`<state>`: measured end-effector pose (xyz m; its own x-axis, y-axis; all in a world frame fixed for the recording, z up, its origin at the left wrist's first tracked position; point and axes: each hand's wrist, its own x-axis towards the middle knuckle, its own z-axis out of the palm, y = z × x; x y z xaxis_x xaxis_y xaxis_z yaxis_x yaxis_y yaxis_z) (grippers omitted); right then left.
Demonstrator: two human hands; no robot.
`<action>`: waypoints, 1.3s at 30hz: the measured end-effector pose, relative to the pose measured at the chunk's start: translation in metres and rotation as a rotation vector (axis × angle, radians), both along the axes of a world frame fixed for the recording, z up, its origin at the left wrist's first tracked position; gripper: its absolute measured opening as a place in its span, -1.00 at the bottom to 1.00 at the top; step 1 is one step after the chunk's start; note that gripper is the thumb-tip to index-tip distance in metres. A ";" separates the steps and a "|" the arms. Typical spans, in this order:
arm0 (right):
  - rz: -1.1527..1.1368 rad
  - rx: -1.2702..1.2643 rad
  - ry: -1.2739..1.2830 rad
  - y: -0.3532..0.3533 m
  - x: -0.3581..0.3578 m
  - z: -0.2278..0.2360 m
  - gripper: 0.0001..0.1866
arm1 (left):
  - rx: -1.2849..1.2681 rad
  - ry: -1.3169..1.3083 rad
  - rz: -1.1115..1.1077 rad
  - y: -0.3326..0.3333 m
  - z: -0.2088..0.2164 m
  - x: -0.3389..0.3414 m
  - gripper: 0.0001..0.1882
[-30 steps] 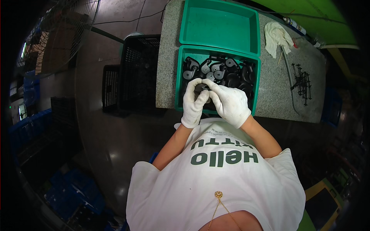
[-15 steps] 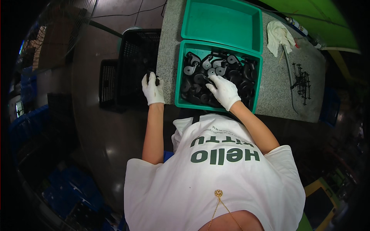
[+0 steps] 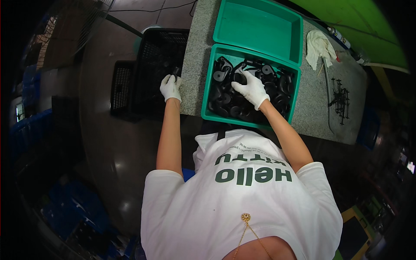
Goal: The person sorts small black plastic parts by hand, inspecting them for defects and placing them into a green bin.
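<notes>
Left hand (image 3: 171, 88) at the right side of the large black crate (image 3: 149, 43), fingers curled by a small dark piece (image 3: 177, 70); can't tell if it's pinched or just let go. Right hand (image 3: 252, 89) inside the near green bin (image 3: 207, 82), thumb and fingers seemingly pinching a round dark part (image 3: 239, 79). Looks partway: a big jumble of black parts (image 3: 219, 76) is left in that bin; dark shapes in the crate may be parts already put there, too dim to count. Bin wall and bench (image 3: 197, 65) strip stand between the hands; parts overlap, so neighbours may snag. Around: second green bin (image 3: 258, 26) behind, white cloth (image 3: 320, 52), grey rod (image 3: 327, 91), cluster of thin black pieces (image 3: 341, 102) on the right, all well clear; smaller black crate (image 3: 121, 86) beside the large one.
</notes>
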<state>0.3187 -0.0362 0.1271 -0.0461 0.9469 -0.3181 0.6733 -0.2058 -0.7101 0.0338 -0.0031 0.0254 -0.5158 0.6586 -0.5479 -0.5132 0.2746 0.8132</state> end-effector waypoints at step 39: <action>0.187 0.335 0.034 -0.039 0.005 0.113 -0.69 | 0.427 -0.412 -0.846 -0.077 0.166 0.129 -0.50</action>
